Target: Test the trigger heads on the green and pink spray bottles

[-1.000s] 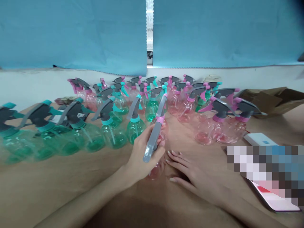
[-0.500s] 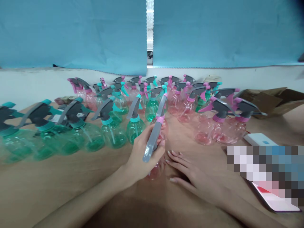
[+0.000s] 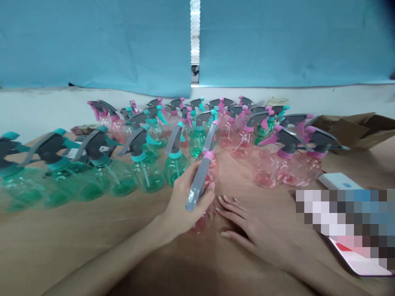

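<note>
My left hand (image 3: 187,199) is wrapped round the neck of a pink spray bottle (image 3: 198,184). The bottle stands upright; its grey top shows above my fingers, and part of its clear pink body shows below them. My right hand (image 3: 249,226) lies palm down on the table just right of that bottle, fingers spread and holding nothing. Another pink spray bottle (image 3: 212,158) stands directly behind the held one, partly hidden. Close by on the left is a green spray bottle (image 3: 176,166) with a turquoise collar.
Several green spray bottles (image 3: 148,179) line the left side of the wooden table (image 3: 123,242). Pink ones (image 3: 284,168) stand at right, with mixed colours behind. A brown paper bag (image 3: 354,131), a white box (image 3: 341,181) and a partly blurred phone (image 3: 364,261) are on the right.
</note>
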A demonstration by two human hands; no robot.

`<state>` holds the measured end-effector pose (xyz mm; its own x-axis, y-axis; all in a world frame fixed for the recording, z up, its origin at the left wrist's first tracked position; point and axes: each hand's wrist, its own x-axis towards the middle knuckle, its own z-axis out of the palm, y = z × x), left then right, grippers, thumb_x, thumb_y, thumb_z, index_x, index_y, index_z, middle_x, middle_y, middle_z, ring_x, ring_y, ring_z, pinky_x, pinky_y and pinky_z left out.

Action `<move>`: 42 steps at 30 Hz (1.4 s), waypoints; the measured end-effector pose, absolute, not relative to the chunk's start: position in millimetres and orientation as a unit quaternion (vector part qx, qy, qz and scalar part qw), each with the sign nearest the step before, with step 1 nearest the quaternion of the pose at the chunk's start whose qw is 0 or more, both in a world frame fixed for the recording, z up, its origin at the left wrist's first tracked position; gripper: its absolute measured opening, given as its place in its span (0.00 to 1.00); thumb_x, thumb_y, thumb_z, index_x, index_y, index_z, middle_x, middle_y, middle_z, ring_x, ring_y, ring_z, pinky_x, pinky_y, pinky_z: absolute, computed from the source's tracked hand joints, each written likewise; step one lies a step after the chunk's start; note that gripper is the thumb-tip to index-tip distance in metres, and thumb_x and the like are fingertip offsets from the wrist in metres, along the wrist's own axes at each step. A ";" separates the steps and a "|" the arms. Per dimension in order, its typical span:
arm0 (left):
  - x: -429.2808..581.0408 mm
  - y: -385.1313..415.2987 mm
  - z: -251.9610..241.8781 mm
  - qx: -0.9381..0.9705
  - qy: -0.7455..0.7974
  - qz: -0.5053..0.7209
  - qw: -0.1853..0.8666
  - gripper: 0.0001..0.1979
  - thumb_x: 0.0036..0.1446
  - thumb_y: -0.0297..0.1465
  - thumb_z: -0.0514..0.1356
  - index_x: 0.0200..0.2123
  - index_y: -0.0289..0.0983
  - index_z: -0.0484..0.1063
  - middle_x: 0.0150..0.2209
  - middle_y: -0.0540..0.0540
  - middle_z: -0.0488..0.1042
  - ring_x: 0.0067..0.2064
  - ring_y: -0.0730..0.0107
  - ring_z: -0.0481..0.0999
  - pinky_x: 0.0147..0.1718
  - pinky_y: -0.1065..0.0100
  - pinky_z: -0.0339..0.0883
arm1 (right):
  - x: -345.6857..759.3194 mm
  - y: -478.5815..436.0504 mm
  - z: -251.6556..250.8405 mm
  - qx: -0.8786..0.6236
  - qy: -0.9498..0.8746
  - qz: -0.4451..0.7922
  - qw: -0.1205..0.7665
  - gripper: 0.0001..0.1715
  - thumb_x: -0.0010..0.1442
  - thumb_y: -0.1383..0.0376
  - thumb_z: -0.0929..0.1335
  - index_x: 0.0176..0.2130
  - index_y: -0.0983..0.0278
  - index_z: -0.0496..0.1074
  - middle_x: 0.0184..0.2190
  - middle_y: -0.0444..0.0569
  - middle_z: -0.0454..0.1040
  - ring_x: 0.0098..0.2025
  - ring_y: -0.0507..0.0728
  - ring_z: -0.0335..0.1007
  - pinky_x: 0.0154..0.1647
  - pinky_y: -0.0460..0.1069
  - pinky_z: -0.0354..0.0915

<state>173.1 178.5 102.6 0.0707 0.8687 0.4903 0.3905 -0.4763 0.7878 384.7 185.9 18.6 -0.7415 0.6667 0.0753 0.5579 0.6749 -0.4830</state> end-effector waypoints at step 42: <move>167.8 176.8 119.6 0.718 0.443 0.471 0.258 0.06 0.48 0.23 0.55 0.27 0.40 0.63 0.19 0.57 0.53 0.20 0.76 0.55 0.18 0.73 0.52 | 384.3 184.5 19.8 -0.338 -0.900 0.232 0.145 0.31 0.65 0.51 0.63 0.63 0.58 0.59 0.65 0.48 0.55 0.67 0.61 0.48 0.66 0.62 0.49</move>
<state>167.8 176.8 119.6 0.1635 0.8791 0.4477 0.3922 -0.4744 0.7881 384.3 184.5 19.8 -0.7295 0.6760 0.1040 0.5413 0.6636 -0.5164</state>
